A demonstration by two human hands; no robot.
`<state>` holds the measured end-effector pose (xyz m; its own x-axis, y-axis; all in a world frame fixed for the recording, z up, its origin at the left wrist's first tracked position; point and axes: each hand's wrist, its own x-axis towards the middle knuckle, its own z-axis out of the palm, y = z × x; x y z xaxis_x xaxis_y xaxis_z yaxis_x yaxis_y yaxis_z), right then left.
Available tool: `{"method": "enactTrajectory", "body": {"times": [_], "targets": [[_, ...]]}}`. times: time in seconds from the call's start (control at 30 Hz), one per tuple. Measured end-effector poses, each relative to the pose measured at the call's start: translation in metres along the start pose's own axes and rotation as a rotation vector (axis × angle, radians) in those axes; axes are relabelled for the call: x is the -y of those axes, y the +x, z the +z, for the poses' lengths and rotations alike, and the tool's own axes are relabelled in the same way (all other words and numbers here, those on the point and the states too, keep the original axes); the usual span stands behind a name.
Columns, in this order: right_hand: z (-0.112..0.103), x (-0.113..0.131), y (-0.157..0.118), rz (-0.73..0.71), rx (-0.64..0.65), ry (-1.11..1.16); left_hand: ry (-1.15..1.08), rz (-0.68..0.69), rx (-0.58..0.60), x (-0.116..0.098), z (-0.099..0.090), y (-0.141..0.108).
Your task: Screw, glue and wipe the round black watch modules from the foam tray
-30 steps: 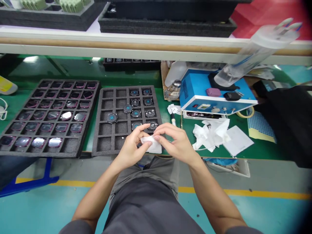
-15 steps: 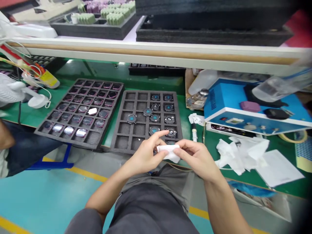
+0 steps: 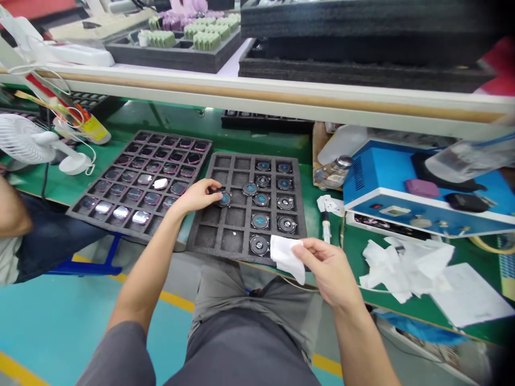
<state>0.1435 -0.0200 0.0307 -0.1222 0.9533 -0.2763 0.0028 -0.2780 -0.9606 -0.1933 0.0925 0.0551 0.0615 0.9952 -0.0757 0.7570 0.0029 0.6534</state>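
My right hand [image 3: 328, 271] pinches a white wipe [image 3: 286, 256] between thumb and fingers. The wipe hangs over the near right corner of a grey foam tray [image 3: 209, 251]. My left hand [image 3: 200, 196] reaches to the tray's left side, with thumb and fingertips closed on the edge of a round black watch [image 3: 224, 199] that has a blue mark on its face. More round watches, such as a watch face [image 3: 259, 246] beside the wipe, fill compartments in the tray's right columns. A single watch [image 3: 250, 188] lies across a divider.
A second foam tray [image 3: 120, 228] of square watch faces is at the left, near a small white fan [image 3: 72, 161] and another person's arm [image 3: 14, 212]. Crumpled wipes [image 3: 406, 265] lie at right before a blue machine [image 3: 402, 182]. A shelf edge [image 3: 277, 102] crosses above.
My left hand has let go of the wipe and moved left to the round watch. My right hand keeps the wipe, which now hangs looser. The view has shifted slightly.
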Motion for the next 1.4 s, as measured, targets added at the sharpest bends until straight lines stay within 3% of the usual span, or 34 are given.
{"method": "enactTrajectory", "body": {"times": [0.2,0.4,0.53,0.73,0.9,0.93,1.03,1.1,1.23,1.4], "targets": [[-0.008,-0.016,-0.004,0.067,-0.117,0.069,0.027,-0.067,0.130,-0.005,0.003,0.013],[-0.006,-0.027,-0.006,0.127,-0.252,0.167,0.008,-0.145,0.153,-0.005,0.006,0.011],[-0.003,-0.027,-0.007,0.087,-0.313,0.187,-0.089,-0.167,0.110,-0.009,0.010,0.005],[0.003,-0.015,-0.009,0.025,-0.351,0.282,-0.340,-0.176,-0.065,-0.017,0.014,-0.020],[0.015,0.010,-0.005,-0.083,-0.346,0.422,-0.624,-0.064,-0.139,-0.050,0.020,-0.059],[0.018,0.014,-0.004,-0.108,-0.355,0.458,-0.817,-0.028,-0.163,-0.059,0.026,-0.066],[0.026,0.022,0.000,-0.167,-0.361,0.541,-1.243,-0.041,-0.086,-0.088,0.051,-0.086],[0.029,0.023,0.001,-0.201,-0.369,0.551,-1.397,-0.100,-0.001,-0.106,0.070,-0.096],[0.028,0.019,-0.001,-0.265,-0.424,0.511,-1.508,-0.183,0.071,-0.130,0.094,-0.102],[0.026,0.015,-0.004,-0.313,-0.503,0.415,-1.531,-0.199,0.077,-0.140,0.103,-0.102]]}}
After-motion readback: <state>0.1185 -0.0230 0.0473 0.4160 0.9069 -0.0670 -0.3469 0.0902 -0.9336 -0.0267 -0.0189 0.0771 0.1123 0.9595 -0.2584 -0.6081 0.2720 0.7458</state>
